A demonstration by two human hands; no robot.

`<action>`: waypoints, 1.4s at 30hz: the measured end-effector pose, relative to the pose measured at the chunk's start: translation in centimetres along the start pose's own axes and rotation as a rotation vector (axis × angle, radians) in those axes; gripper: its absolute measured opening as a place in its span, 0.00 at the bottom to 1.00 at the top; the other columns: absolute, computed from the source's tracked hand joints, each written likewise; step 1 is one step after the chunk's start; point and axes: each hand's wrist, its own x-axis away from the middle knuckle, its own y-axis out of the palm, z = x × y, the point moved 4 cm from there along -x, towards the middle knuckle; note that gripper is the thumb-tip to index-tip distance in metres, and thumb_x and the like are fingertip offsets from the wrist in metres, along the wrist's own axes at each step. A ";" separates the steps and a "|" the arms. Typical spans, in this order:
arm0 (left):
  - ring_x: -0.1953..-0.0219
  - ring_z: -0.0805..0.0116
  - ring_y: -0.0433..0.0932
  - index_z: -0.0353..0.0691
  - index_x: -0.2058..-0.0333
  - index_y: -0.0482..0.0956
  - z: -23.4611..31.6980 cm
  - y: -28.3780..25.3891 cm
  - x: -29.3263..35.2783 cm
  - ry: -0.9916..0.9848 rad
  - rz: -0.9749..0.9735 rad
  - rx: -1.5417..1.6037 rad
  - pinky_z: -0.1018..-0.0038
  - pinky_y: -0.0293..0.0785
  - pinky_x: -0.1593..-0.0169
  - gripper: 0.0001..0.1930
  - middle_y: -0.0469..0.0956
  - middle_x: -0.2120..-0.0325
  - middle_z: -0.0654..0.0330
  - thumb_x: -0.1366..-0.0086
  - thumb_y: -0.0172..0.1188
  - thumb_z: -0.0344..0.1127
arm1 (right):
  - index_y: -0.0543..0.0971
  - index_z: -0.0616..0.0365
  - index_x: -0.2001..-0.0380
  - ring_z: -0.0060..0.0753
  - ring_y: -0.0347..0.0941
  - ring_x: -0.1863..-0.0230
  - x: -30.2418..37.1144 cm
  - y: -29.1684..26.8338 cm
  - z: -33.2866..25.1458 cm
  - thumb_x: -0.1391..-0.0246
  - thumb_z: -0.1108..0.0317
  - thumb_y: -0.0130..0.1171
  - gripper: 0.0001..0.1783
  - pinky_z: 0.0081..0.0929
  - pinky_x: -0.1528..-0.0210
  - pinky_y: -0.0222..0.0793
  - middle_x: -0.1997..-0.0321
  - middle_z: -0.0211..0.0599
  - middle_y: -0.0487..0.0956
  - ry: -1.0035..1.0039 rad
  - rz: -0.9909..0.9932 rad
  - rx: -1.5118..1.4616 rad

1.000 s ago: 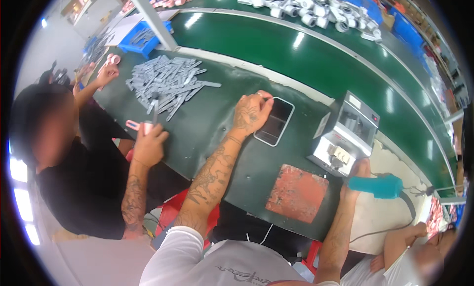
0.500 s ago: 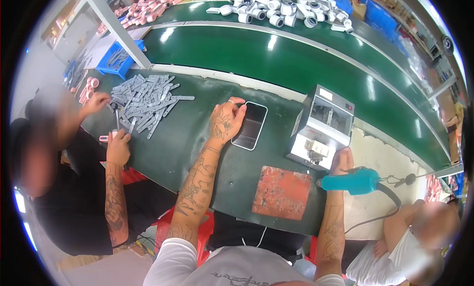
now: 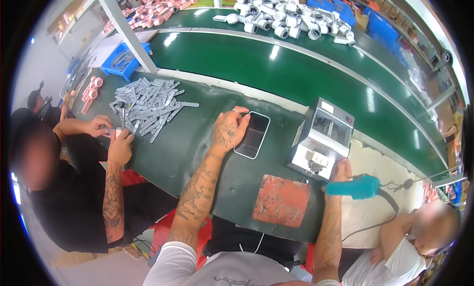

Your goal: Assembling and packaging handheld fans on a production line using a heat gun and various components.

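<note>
A smartphone [image 3: 254,135] with a dark screen and a pale rim lies on the green work table. My left hand [image 3: 230,130] is closed at its left edge, the thumb along the rim and the fingers curled at the upper left corner. My right hand [image 3: 340,171] is by the right front corner of a grey metal screw feeder [image 3: 321,140]. A teal electric screwdriver [image 3: 353,187] hangs in front of my right wrist, on a cord, and the fingers are partly hidden. Nearer me lies a worn red square mat [image 3: 281,200].
At left a co-worker [image 3: 54,187] handles small parts beside a heap of grey strips [image 3: 148,105]. A blue bin [image 3: 123,61] stands behind. Beyond the table runs a green conveyor [image 3: 237,63] with white parts [image 3: 291,17] and pink parts [image 3: 163,9]. Another person [image 3: 419,236] sits at right.
The view has tilted slightly, so everything sits a little lower. The co-worker's one hand has moved from the grey heap toward their other hand. My hands keep their places.
</note>
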 end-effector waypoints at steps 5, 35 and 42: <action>0.69 0.60 0.80 0.48 0.54 0.82 0.4 0.1 -0.4 -0.003 -0.023 0.003 0.51 0.67 0.35 0.11 0.79 0.76 0.66 0.29 0.60 0.45 | 0.75 0.66 0.41 0.26 0.73 0.43 0.2 0.4 -0.8 0.27 0.65 0.52 0.18 0.26 0.38 0.66 0.45 0.34 0.79 0.012 -0.066 0.035; 0.73 0.64 0.79 0.45 0.59 0.85 0.0 0.3 -0.2 0.099 0.077 -0.019 0.62 0.70 0.52 0.09 0.81 0.76 0.64 0.31 0.63 0.42 | 0.79 0.62 0.53 0.10 0.65 0.67 0.6 1.5 -1.3 0.28 0.72 0.53 0.08 0.11 0.63 0.61 0.66 0.20 0.74 -0.054 -0.008 -0.010; 0.68 0.62 0.80 0.46 0.56 0.82 -0.3 0.4 -0.2 0.042 -0.007 -0.013 0.56 0.69 0.44 0.11 0.80 0.74 0.66 0.30 0.61 0.44 | 0.76 0.67 0.43 0.27 0.75 0.46 -0.5 -0.7 0.4 0.28 0.69 0.53 0.16 0.26 0.39 0.69 0.49 0.34 0.80 -0.020 -0.085 0.001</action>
